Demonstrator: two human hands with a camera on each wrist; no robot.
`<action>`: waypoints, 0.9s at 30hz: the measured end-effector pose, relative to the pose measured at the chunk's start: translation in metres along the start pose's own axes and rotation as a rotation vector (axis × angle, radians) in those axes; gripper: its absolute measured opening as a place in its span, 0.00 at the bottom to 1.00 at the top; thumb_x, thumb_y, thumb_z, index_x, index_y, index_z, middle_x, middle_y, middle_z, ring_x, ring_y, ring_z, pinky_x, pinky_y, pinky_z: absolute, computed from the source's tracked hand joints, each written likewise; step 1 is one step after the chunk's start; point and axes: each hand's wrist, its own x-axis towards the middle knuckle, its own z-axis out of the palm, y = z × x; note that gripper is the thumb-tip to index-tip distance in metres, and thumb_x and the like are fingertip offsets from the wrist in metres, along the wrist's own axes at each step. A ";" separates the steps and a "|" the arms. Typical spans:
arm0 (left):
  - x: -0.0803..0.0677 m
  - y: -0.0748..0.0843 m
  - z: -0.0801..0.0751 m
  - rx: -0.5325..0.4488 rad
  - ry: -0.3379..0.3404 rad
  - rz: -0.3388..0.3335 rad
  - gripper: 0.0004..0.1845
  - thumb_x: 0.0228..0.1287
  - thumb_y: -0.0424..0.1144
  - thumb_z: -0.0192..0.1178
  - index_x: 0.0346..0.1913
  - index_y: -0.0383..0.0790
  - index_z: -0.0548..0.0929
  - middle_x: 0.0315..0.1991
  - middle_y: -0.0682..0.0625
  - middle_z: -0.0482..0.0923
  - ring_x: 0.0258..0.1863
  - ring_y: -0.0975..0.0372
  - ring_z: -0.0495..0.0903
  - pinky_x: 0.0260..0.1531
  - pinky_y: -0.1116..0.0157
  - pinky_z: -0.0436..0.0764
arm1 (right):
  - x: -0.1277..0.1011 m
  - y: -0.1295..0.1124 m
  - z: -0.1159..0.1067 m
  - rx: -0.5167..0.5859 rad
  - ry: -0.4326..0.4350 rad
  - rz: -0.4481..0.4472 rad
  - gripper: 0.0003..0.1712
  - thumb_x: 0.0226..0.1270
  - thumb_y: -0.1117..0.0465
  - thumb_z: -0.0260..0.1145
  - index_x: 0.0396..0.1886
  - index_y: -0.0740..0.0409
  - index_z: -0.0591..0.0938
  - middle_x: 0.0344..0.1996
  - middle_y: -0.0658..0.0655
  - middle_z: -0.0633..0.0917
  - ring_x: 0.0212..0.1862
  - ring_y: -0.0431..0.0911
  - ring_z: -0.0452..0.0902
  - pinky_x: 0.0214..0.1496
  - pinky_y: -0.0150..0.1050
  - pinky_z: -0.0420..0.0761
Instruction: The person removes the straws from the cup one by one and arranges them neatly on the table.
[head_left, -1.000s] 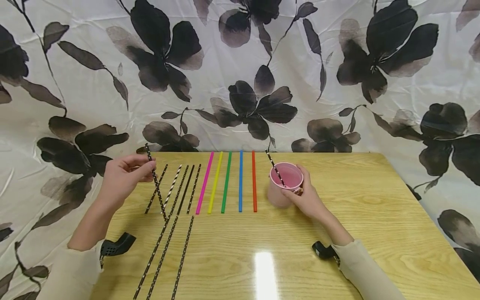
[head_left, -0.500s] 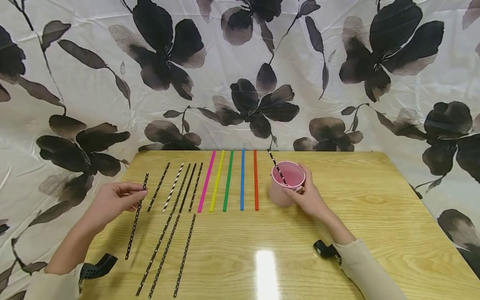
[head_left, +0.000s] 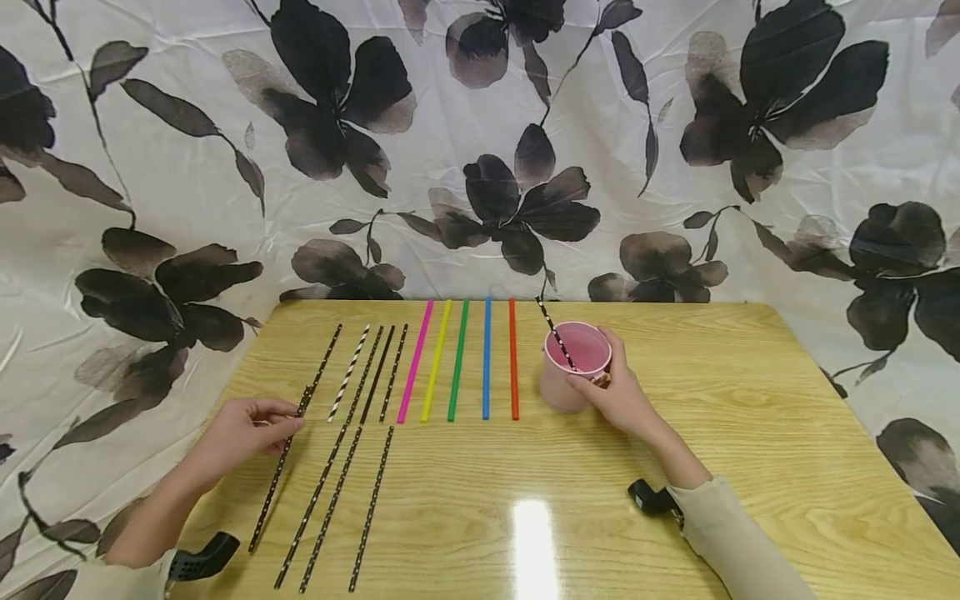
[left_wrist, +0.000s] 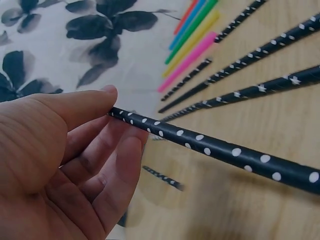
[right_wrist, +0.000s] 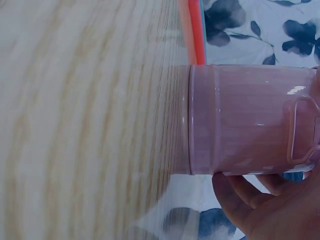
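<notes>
Holding a black dotted straw point(head_left: 277, 471) between thumb and fingertips, the left hand point(head_left: 238, 431) keeps it low over the left edge of the desk point(head_left: 750, 400), beside three more dotted straws point(head_left: 333, 508) lying near the front edge. The right hand point(head_left: 618, 392) curls around the pink cup point(head_left: 570, 379), which stands near the back edge with one straw in it point(head_left: 555, 333). I judge the work is only begun: the coloured straws point(head_left: 461, 358) and the other dark ones are not yet in the cup.
</notes>
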 end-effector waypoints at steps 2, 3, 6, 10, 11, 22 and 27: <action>0.000 -0.003 0.002 0.016 -0.001 -0.001 0.21 0.63 0.40 0.67 0.48 0.23 0.81 0.33 0.38 0.83 0.24 0.58 0.80 0.26 0.59 0.84 | 0.000 0.000 0.000 0.001 -0.001 0.000 0.53 0.64 0.56 0.70 0.77 0.46 0.44 0.66 0.65 0.66 0.66 0.58 0.64 0.62 0.56 0.68; 0.000 -0.004 0.003 0.020 -0.002 -0.002 0.20 0.63 0.39 0.67 0.48 0.23 0.81 0.33 0.38 0.82 0.24 0.58 0.80 0.26 0.59 0.83 | 0.000 0.000 0.000 0.001 -0.002 0.001 0.53 0.64 0.56 0.70 0.77 0.45 0.44 0.66 0.65 0.66 0.66 0.58 0.64 0.62 0.55 0.68; -0.001 -0.007 0.006 0.028 -0.008 -0.019 0.20 0.63 0.39 0.67 0.48 0.22 0.81 0.33 0.39 0.82 0.24 0.59 0.80 0.26 0.59 0.84 | 0.000 0.000 0.000 0.005 -0.006 -0.001 0.53 0.65 0.56 0.70 0.77 0.45 0.44 0.66 0.65 0.66 0.66 0.58 0.64 0.62 0.55 0.68; -0.002 -0.011 0.011 0.030 -0.031 -0.035 0.19 0.63 0.37 0.67 0.47 0.22 0.81 0.33 0.40 0.83 0.24 0.60 0.79 0.25 0.62 0.83 | 0.001 0.001 0.001 0.011 -0.008 -0.006 0.53 0.65 0.57 0.70 0.77 0.45 0.44 0.66 0.65 0.65 0.66 0.58 0.64 0.63 0.55 0.68; -0.002 -0.012 0.012 0.029 -0.036 -0.039 0.19 0.63 0.37 0.67 0.48 0.22 0.81 0.33 0.41 0.83 0.24 0.60 0.79 0.25 0.62 0.83 | 0.001 0.002 0.001 0.012 -0.009 -0.006 0.53 0.65 0.57 0.70 0.77 0.45 0.44 0.66 0.65 0.65 0.66 0.58 0.64 0.62 0.55 0.68; -0.003 -0.026 0.022 0.077 -0.078 -0.078 0.18 0.60 0.40 0.69 0.45 0.27 0.83 0.30 0.46 0.83 0.22 0.58 0.79 0.21 0.63 0.82 | 0.000 0.001 0.001 -0.012 0.004 -0.003 0.53 0.64 0.57 0.70 0.77 0.48 0.44 0.66 0.66 0.66 0.66 0.58 0.64 0.62 0.56 0.68; -0.005 -0.025 0.026 0.054 -0.096 -0.112 0.20 0.59 0.40 0.70 0.47 0.25 0.82 0.31 0.46 0.83 0.24 0.56 0.81 0.24 0.62 0.83 | 0.000 -0.001 0.001 -0.016 0.008 0.002 0.53 0.64 0.56 0.70 0.77 0.49 0.44 0.66 0.66 0.66 0.66 0.58 0.64 0.64 0.56 0.66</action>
